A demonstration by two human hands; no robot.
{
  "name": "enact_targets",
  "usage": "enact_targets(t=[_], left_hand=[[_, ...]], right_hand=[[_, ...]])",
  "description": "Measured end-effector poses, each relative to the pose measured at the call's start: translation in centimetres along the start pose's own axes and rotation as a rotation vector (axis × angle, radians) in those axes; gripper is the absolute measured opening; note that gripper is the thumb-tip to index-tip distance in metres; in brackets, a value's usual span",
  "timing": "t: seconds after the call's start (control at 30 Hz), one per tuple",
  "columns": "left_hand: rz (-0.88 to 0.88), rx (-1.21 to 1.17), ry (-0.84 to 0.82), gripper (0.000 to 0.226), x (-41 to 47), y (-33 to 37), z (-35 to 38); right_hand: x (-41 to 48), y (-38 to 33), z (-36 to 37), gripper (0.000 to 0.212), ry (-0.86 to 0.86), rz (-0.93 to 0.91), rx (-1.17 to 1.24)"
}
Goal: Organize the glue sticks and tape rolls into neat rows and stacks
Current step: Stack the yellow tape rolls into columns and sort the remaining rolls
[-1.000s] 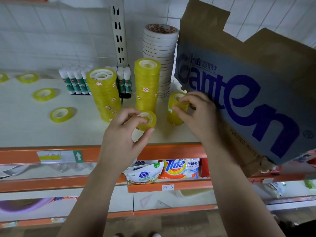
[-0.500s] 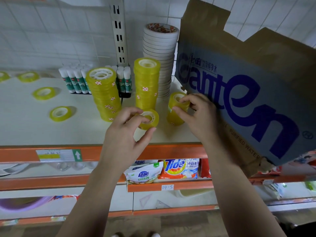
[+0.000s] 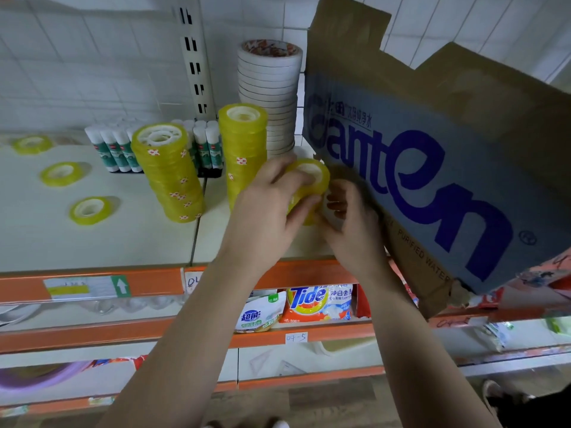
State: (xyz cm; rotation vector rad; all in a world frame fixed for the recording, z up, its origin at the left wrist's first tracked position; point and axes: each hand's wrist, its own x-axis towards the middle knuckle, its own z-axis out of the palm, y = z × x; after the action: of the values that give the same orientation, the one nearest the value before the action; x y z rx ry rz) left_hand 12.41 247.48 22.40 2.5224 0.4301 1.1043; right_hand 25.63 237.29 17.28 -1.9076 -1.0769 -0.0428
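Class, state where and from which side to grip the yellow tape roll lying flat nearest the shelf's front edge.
Probably from above, pinching the yellow tape roll across its outer rim: it lies flat, hole up, apart from the next roll, so opposite sides are free.

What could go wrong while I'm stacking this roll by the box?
Both the left hand and right hand grip the short yellow stack right beside the tall yellow stack; a nudge could topple it. The leaning yellow stack further left tilts and may slide. The cardboard box crowds the right hand.
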Motion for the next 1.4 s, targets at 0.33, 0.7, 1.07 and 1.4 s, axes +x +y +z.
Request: enact_targets(t=[0.33, 0.7, 1.07, 1.4], left_hand=[[-0.099, 0.061, -0.065, 0.026, 2.3, -0.9, 3.5], [-0.18, -0.034, 0.022, 0.026, 1.2, -1.1, 4.6], [-0.135, -0.045, 0.066, 0.044, 1.0, -1.2, 4.5], [-0.122, 0.068, 0.166, 0.037, -0.7, -0.1, 2.3]], right_hand=[[-0.2, 0.1, 0.3, 0.047, -0.02, 0.06, -0.05], [-0.3, -0.3, 0.3, 0.039, -0.006, 0.058, -0.072], [-0.2, 0.1, 0.6, 0.037, 0.01, 0.063, -0.075], [-0.6, -0.9, 0.1, 0.028, 0.135, -0.025, -0.025]])
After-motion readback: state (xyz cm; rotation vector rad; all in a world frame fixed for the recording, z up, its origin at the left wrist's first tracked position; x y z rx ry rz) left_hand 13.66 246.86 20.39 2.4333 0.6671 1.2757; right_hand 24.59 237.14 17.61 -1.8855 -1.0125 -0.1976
